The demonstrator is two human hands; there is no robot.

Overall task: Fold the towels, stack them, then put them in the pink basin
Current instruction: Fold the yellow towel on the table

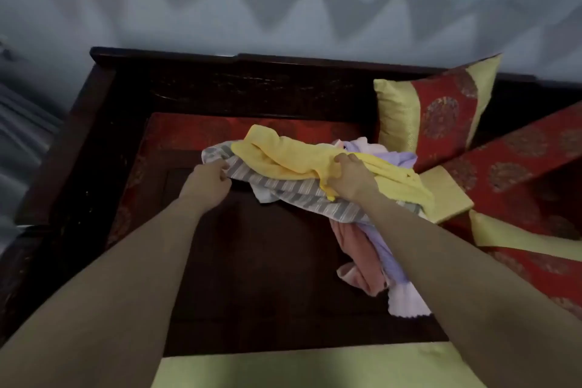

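Dark wooden surface (252,261): crumpled towel heap (283,161), centre to right; yellow on top, striped, lilac, pink beneath. Red-gold cushion (441,116) upright, far right.

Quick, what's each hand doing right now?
Left hand: pinches the striped towel by its edge.
Right hand: grips the yellow towel.

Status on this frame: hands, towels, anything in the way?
Left hand pinches striped towel edge. Right hand grips yellow towel. All unfolded. Pink towel and lilac towel tangled underneath.
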